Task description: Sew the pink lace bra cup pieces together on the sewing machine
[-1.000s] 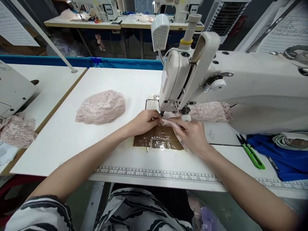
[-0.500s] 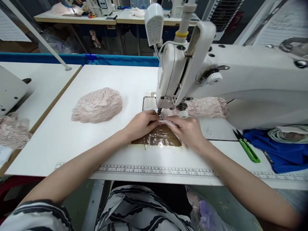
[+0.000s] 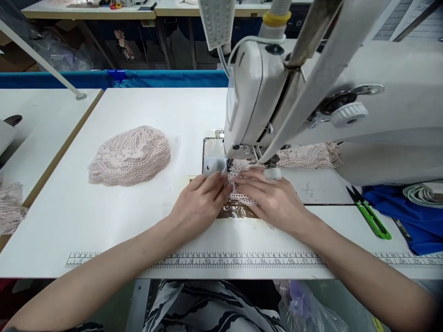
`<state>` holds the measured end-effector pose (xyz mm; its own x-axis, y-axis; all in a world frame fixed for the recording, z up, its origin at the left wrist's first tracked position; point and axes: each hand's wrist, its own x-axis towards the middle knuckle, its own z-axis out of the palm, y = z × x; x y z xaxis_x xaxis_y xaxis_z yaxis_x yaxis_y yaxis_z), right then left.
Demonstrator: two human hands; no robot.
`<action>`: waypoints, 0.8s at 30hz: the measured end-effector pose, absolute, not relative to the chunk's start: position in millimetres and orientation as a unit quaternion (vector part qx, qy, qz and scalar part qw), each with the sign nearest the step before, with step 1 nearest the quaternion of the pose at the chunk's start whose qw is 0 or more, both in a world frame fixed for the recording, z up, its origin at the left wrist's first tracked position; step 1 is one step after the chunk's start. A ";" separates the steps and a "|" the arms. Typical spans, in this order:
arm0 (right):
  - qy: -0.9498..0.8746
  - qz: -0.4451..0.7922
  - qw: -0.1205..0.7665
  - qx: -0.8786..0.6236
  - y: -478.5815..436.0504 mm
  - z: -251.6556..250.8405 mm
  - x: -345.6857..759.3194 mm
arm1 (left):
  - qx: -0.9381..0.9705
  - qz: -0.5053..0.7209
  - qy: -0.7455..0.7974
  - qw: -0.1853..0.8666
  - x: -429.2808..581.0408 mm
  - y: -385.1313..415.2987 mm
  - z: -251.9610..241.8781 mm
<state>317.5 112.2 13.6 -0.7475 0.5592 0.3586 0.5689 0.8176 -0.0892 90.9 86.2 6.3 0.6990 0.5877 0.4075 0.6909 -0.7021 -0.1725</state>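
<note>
A strip of pale pink lace lies under the needle area of the white sewing machine. My left hand is at the left edge of the lace, thumb and fingers closed on it beside the presser foot. From the right, my right hand holds the same lace, its fingers close together and reaching over it toward the left fingertips. Part of the lace is hidden beneath both hands. Behind the right hand, more pink lace stretches along the machine bed under the arm.
A stack of pink lace pieces rests on the white table to the left. Green thread snips and blue cloth lie at the right. A printed ruler runs along the front edge. More lace is at far left.
My view has moved closer to the machine. Both hands now lie flatter over the lace, with more of it spread between them; before, they pinched a narrow edge.
</note>
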 end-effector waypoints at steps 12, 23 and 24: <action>-0.936 -0.007 0.191 -0.295 112.3 11.9 315.5 | -0.908 -0.129 -0.367 0.153 92.0 87.0 12.0; -0.922 -0.023 0.176 -0.345 120.2 11.5 312.7 | -0.904 -0.130 -0.390 0.115 88.9 102.3 7.2; -0.919 -0.024 0.174 -0.353 121.3 11.2 312.4 | -0.904 -0.131 -0.393 0.104 88.6 103.6 7.3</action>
<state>312.4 121.3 11.2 -0.6901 0.6405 0.3369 0.6571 0.7496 -0.0794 88.6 103.6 7.3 0.6560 0.6837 0.3197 0.7386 -0.6688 -0.0853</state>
